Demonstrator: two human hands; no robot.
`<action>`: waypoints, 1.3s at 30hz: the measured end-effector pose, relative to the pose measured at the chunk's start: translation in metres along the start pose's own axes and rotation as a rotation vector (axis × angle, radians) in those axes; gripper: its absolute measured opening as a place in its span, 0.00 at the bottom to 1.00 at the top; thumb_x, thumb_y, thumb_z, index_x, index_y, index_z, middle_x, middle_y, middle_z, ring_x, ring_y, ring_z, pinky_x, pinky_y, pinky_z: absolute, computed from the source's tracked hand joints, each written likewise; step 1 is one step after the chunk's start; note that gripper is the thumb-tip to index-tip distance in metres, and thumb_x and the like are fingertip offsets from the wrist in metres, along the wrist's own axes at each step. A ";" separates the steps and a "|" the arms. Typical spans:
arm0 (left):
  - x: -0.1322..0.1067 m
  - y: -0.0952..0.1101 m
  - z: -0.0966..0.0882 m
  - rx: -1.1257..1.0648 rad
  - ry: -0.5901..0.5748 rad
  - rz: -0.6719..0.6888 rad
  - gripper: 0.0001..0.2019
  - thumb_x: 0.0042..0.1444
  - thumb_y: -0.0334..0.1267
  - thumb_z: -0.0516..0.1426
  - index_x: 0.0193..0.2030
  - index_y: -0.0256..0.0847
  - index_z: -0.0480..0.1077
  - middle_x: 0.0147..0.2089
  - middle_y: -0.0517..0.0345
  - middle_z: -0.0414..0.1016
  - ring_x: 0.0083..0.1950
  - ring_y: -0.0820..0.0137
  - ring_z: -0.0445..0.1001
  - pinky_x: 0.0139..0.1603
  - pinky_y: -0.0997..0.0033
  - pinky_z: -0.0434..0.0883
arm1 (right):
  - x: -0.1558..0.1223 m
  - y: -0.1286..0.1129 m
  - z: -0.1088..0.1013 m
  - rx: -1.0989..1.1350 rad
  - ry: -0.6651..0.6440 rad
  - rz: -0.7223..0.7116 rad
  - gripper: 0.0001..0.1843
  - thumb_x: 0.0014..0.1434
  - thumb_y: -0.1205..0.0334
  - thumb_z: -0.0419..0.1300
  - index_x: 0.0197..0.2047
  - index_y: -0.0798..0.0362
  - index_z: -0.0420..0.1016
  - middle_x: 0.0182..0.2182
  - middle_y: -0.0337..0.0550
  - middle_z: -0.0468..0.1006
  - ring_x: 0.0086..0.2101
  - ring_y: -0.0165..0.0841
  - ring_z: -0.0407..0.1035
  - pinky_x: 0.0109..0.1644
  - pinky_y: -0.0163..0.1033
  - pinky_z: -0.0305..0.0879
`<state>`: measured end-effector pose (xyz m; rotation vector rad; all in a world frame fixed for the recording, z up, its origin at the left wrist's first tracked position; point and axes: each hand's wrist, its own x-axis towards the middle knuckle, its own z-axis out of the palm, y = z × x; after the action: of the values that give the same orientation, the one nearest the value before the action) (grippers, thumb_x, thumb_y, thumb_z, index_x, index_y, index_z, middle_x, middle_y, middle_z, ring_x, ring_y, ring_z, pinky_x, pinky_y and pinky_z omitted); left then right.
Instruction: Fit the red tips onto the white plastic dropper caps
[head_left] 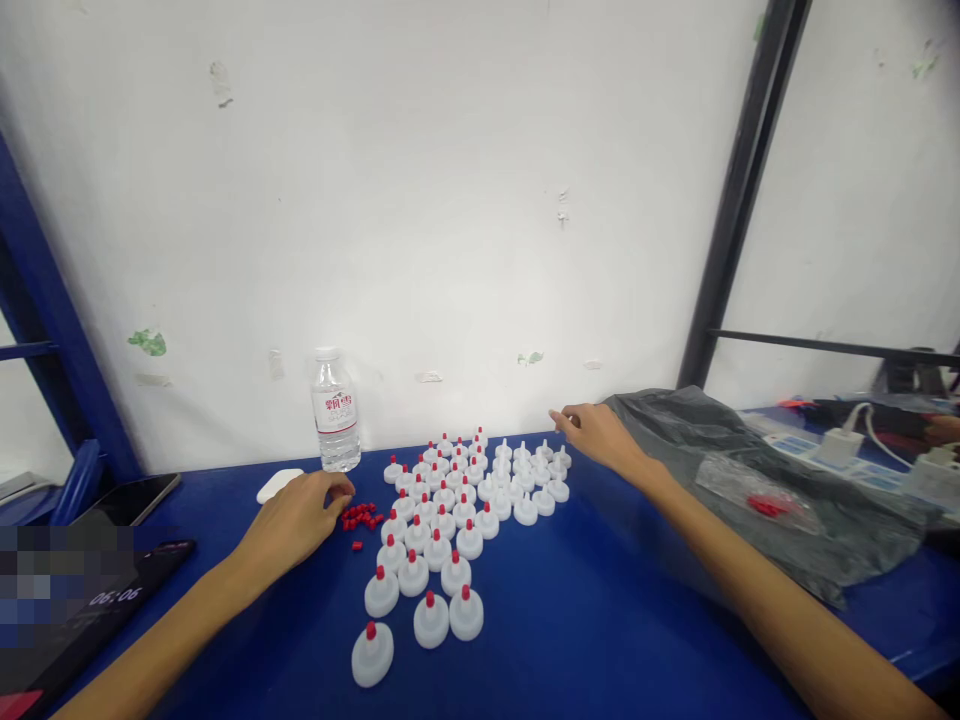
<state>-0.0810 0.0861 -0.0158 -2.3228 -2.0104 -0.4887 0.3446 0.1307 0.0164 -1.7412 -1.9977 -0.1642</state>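
Observation:
My left hand is at the left edge of a small pile of red caps, its fingers bent and fingertips close together at the pile; whether a cap is between them is hidden. Many white plastic nozzle lids stand upright on the blue table, most with a red tip cap on the spout. At the back right, a group of white lids shows bare spouts. Just beyond that group, my right hand hovers with fingers partly bent and one finger stretched out; nothing shows in it.
A water bottle stands against the wall behind my left hand, beside a white rounded object. Phones lie at left, one dark. On the right, a grey plastic bag carries a clear bag of red pieces, near a power strip.

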 end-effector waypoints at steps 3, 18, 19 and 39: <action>-0.002 0.005 -0.002 -0.010 -0.002 0.011 0.14 0.58 0.42 0.50 0.37 0.47 0.78 0.41 0.54 0.83 0.44 0.57 0.78 0.40 0.63 0.69 | -0.010 -0.027 -0.010 0.048 0.056 -0.114 0.27 0.71 0.49 0.43 0.37 0.54 0.78 0.27 0.46 0.80 0.28 0.36 0.72 0.34 0.37 0.57; -0.015 0.028 -0.016 -0.091 0.263 0.079 0.17 0.65 0.45 0.48 0.46 0.43 0.76 0.47 0.51 0.80 0.49 0.57 0.76 0.48 0.61 0.70 | -0.093 -0.122 -0.010 0.293 -0.384 -0.863 0.08 0.62 0.56 0.62 0.36 0.51 0.77 0.25 0.34 0.79 0.25 0.26 0.71 0.32 0.31 0.59; -0.017 0.031 -0.017 -0.101 0.300 0.111 0.16 0.66 0.45 0.48 0.46 0.44 0.75 0.47 0.52 0.79 0.49 0.58 0.76 0.47 0.62 0.70 | -0.093 -0.122 -0.012 0.313 -0.357 -0.865 0.07 0.62 0.58 0.61 0.35 0.51 0.76 0.27 0.34 0.79 0.26 0.26 0.70 0.32 0.31 0.59; -0.064 0.105 -0.021 0.032 0.511 0.878 0.06 0.66 0.33 0.53 0.42 0.38 0.70 0.34 0.53 0.74 0.37 0.63 0.67 0.32 0.66 0.68 | -0.095 -0.127 -0.002 0.262 0.112 -0.831 0.12 0.66 0.56 0.58 0.50 0.50 0.72 0.40 0.44 0.77 0.38 0.33 0.73 0.39 0.36 0.67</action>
<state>0.0090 0.0030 0.0072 -2.4113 -0.6795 -0.8272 0.2303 0.0217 0.0051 -0.6546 -2.4032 -0.2455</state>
